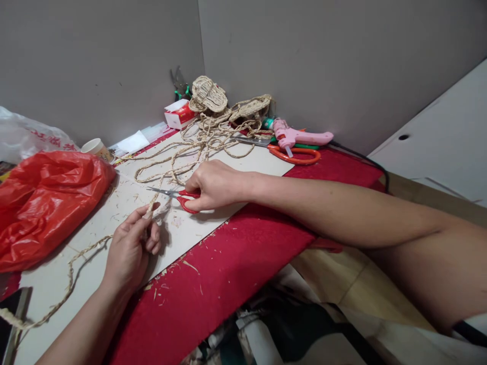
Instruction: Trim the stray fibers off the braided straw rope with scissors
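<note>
My left hand (133, 238) pinches a braided straw cord (71, 271) between thumb and fingers. The cord trails down to the left edge and also runs up past the fingertips. My right hand (215, 186) is closed round the red handles of small scissors (171, 193). Their slightly parted blades point left and lie at the cord just above my left fingertips; whether they touch it I cannot tell. Beyond both hands, a loose tangle of the same cord (207, 137) lies on the pale board (182, 242).
A red plastic bag (53, 203) and paper cup (97, 148) stand left. At the back are a red-white box (179, 114), pliers (180, 86) and coiled straw pieces (208, 95). A pink glue gun (300, 137) and orange-handled scissors (300, 156) lie right. Straw scraps dot the red cloth (213, 274).
</note>
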Demonstrator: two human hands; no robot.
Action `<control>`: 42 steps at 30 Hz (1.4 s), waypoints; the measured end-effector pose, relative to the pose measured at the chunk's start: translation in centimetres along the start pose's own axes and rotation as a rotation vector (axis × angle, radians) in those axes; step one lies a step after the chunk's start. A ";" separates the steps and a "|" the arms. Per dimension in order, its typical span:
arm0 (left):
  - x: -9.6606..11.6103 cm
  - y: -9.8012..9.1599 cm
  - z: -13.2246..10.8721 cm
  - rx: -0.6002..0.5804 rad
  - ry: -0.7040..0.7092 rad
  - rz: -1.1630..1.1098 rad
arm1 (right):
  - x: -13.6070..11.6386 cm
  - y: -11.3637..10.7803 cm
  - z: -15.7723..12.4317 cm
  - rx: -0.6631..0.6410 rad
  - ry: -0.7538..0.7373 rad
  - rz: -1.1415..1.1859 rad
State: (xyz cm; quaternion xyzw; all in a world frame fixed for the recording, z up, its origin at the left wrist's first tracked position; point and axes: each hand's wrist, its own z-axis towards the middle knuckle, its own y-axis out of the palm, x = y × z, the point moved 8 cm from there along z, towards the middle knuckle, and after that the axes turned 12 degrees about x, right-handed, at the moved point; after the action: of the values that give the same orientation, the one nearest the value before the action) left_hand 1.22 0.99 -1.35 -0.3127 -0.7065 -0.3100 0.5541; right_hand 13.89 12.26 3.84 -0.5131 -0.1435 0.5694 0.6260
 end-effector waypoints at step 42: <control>0.5 -2.5 0.9 0.220 0.148 0.079 | -1.0 -0.6 0.2 0.083 -0.115 0.241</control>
State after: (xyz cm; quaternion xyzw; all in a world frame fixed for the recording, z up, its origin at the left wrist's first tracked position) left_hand -1.33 0.24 -1.28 -0.2537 -0.6805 -0.2310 0.6474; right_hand 13.78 11.59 4.83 -0.4668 -0.0929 0.6744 0.5644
